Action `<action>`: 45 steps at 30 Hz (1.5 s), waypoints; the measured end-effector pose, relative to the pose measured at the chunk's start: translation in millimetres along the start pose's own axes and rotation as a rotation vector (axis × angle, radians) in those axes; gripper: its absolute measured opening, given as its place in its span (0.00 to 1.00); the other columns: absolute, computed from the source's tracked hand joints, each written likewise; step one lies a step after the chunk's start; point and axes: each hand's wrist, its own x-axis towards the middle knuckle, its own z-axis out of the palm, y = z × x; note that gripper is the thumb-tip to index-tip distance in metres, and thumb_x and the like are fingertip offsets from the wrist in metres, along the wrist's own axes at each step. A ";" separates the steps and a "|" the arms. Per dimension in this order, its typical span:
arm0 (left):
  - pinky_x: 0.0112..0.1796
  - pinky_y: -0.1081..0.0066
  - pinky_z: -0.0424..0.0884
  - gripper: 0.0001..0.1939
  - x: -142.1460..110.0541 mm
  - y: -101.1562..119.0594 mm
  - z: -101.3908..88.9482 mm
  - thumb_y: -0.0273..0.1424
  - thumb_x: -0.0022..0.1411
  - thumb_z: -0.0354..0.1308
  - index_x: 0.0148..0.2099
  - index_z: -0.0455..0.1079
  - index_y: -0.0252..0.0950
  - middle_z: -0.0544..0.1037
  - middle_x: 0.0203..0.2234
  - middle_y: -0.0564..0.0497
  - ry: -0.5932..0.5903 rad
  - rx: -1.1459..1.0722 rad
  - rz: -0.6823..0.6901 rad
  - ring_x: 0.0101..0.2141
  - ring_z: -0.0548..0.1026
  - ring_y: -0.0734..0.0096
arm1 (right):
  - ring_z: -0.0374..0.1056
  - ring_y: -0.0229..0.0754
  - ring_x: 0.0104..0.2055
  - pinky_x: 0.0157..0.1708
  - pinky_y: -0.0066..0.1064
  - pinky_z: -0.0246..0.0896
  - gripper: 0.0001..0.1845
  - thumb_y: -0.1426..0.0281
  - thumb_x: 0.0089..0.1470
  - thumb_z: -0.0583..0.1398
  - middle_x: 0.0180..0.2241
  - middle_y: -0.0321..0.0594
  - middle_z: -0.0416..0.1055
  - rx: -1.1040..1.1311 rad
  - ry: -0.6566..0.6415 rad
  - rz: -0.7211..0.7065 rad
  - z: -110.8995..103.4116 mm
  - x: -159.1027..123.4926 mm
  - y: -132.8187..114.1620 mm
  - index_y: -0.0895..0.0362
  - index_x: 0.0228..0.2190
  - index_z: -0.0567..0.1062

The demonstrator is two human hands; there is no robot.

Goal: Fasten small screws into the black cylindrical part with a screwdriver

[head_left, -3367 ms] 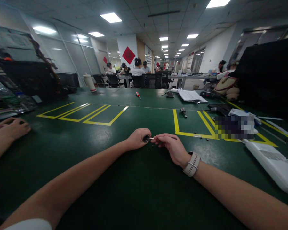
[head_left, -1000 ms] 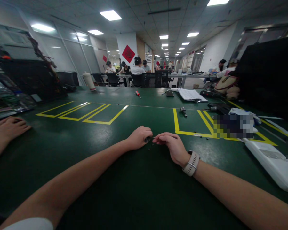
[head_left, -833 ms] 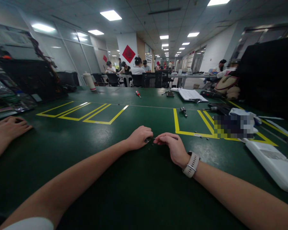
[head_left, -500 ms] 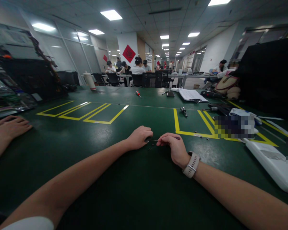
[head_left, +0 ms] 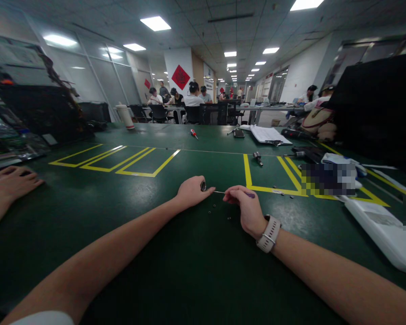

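My left hand (head_left: 190,193) is closed round a dark, round metal part (head_left: 203,185) with a ring-shaped open end; most of it is hidden in the palm. The left thumb sticks out to the right. Held in the fingers of my right hand (head_left: 242,205) is a small screwdriver (head_left: 219,192) with a thin metal shaft and a purple handle end. Its tip reaches the left thumb; I cannot tell whether they touch. Just below the hands lie tiny dark ring-like pieces: one piece (head_left: 214,206), a second piece (head_left: 209,212), and a third piece (head_left: 229,218).
More tiny pieces (head_left: 282,194) lie by the yellow tape (head_left: 274,189) at right. A metal fitting (head_left: 257,158), a red screwdriver (head_left: 194,134) and papers (head_left: 269,134) are farther back. A white tray (head_left: 382,230) stands right. Another person's hand (head_left: 15,183) rests at left.
The left hand has turned the metal part's open end upward and its thumb now extends out. The screwdriver has drawn back rightward, showing more shaft. A third tiny piece now lies below the right hand.
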 end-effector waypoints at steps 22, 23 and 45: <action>0.32 0.66 0.61 0.23 3.1 0.3 4.1 0.49 0.57 0.47 0.37 0.64 0.33 0.70 0.30 0.46 0.036 0.108 -0.010 0.32 0.68 0.62 | 0.65 0.42 0.37 0.38 0.34 0.57 0.08 0.67 0.46 0.58 0.32 0.38 0.71 -0.180 0.082 0.037 0.8 3.7 3.9 0.56 0.30 0.73; 0.33 0.65 0.62 0.24 2.9 0.8 4.4 0.50 0.57 0.46 0.39 0.64 0.33 0.70 0.31 0.45 0.047 0.112 -0.006 0.33 0.68 0.61 | 0.65 0.42 0.37 0.38 0.34 0.57 0.08 0.67 0.46 0.58 0.32 0.38 0.71 -0.182 0.085 0.029 1.1 3.8 4.0 0.57 0.29 0.73; 0.46 0.65 0.61 0.10 -115.0 107.3 -50.9 0.35 0.61 0.48 0.39 0.66 0.35 0.71 0.41 0.48 -0.131 -0.175 1.031 0.41 0.68 0.66 | 0.65 0.42 0.36 0.37 0.34 0.58 0.10 0.65 0.45 0.57 0.33 0.39 0.71 -0.244 0.096 0.003 0.5 4.5 7.4 0.57 0.30 0.73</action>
